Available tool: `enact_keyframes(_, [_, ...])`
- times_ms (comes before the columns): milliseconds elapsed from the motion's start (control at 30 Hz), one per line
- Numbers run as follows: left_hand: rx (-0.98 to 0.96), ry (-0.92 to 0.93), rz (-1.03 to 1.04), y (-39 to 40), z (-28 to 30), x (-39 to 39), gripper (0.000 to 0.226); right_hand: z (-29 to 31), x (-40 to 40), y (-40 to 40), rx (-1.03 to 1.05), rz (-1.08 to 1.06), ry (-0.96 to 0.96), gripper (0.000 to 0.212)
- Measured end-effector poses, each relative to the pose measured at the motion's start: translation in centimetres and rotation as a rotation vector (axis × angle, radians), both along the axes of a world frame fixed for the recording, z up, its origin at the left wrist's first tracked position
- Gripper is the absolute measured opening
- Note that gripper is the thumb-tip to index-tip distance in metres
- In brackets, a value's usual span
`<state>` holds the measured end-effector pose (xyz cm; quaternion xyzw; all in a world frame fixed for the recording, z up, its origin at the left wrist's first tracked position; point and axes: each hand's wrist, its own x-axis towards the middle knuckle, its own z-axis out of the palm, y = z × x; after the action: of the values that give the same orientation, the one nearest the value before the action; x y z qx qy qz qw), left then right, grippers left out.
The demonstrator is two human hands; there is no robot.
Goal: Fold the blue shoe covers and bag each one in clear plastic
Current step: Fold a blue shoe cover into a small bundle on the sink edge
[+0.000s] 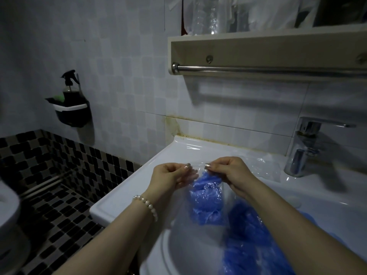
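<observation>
A folded blue shoe cover (pixel 206 197) hangs inside a clear plastic bag (pixel 186 219) held up over the white sink (pixel 127 195). My left hand (pixel 170 175) pinches the bag's top edge on the left. My right hand (pixel 228 171) pinches the same edge on the right, just above the cover. A heap of loose blue shoe covers (pixel 250 241) lies in the basin under my right forearm. More clear plastic bags (pixel 264 167) lie flat on the sink rim behind my hands.
A chrome faucet (pixel 305 147) stands at the right of the sink. Above is a shelf with a metal towel bar (pixel 258 69). A spray bottle in a wall holder (pixel 70 104) hangs at left. A toilet edge shows at far left.
</observation>
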<state>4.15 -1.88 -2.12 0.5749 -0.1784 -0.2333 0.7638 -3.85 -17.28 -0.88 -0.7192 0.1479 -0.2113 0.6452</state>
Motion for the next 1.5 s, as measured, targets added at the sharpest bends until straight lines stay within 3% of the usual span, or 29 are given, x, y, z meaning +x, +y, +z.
enact_keyframes(200, [0.071,-0.065,0.057,0.1,-0.4,0.5,0.014,0.1,0.4,0.6,-0.110,-0.006,0.024,0.014])
enact_keyframes(333, [0.102,-0.122,0.006,0.1,-0.6,0.3,0.017,1.2,-0.2,0.4,-0.429,0.107,0.167,0.005])
enact_keyframes(467, [0.151,-0.186,-0.048,0.0,-0.6,0.1,0.021,1.7,-0.2,1.1,-0.887,0.107,0.324,0.006])
enact_keyframes(533, [0.171,-0.195,-0.063,0.0,-0.6,0.1,0.015,1.7,-0.1,1.7,-0.955,0.137,0.335,0.006])
enact_keyframes(800, [0.187,-0.228,-0.041,-0.3,-0.7,0.1,0.020,1.3,0.1,1.7,-0.772,0.190,0.263,0.016])
enact_keyframes(1067, [0.198,-0.199,-0.047,-0.4,-1.1,0.7,0.033,1.5,-2.4,-1.9,-0.502,0.246,0.350,0.011])
enact_keyframes(1400, [0.189,-0.174,-0.051,-0.5,-1.1,0.7,0.040,1.6,-3.6,-3.7,-0.547,0.233,0.396,0.012])
enact_keyframes(1500, [0.165,-0.127,-0.051,-0.5,-1.1,0.8,0.025,1.7,-3.5,-3.8,-0.542,0.218,0.374,0.013])
